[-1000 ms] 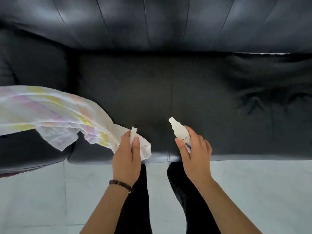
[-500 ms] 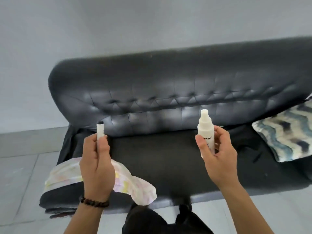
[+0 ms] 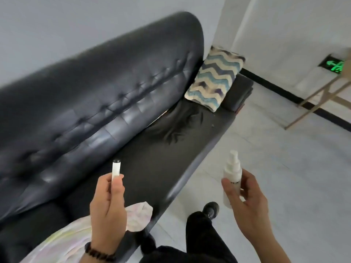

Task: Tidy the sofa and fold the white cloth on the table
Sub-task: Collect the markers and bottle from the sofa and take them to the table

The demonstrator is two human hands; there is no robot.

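The sofa (image 3: 91,103) stretches beyond my fingers (image 3: 114,188). A cushion (image 3: 214,78) sits at its far end, ahead and rightward. A cloth (image 3: 136,217) lies on the seat just below them.

Lit evenly by soft daylight, without harsh shadows. Caught pale glare along the tufted backrest of the sofa (image 3: 106,103). Smeared by motion blur throughout, worst toward the left edge. Bent straight lines near the corners. Glowed green at the wall sign (image 3: 335,65), blurred unreadable.
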